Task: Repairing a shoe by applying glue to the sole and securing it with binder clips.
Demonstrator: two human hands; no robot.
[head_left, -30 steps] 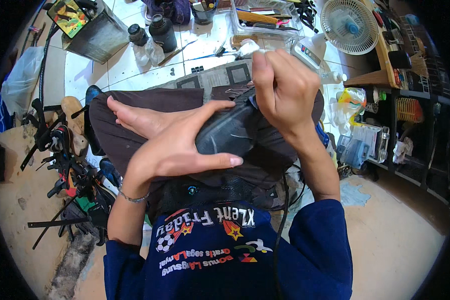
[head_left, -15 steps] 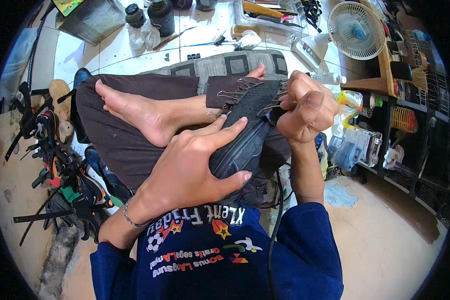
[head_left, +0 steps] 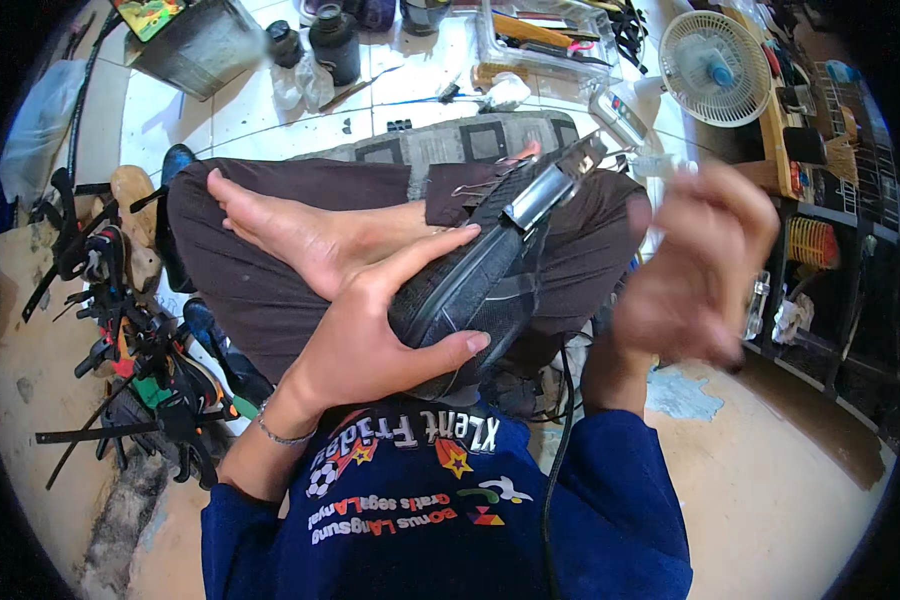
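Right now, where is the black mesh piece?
Near the head view's centre, the black mesh piece is in the left hand, left of the right hand.

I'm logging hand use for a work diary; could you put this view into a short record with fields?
Left hand: gripping black shoe-like item, fingers along one side, thumb over the other
Right hand: apart from the item, to its right; too blurred to tell finger pose
Metal piece: shiny, at the item's far end; how it is fixed is unclear
Posture: seated, legs folded, bare foot showing at left
Floor ahead: white fan at right, dark bottle left of centre
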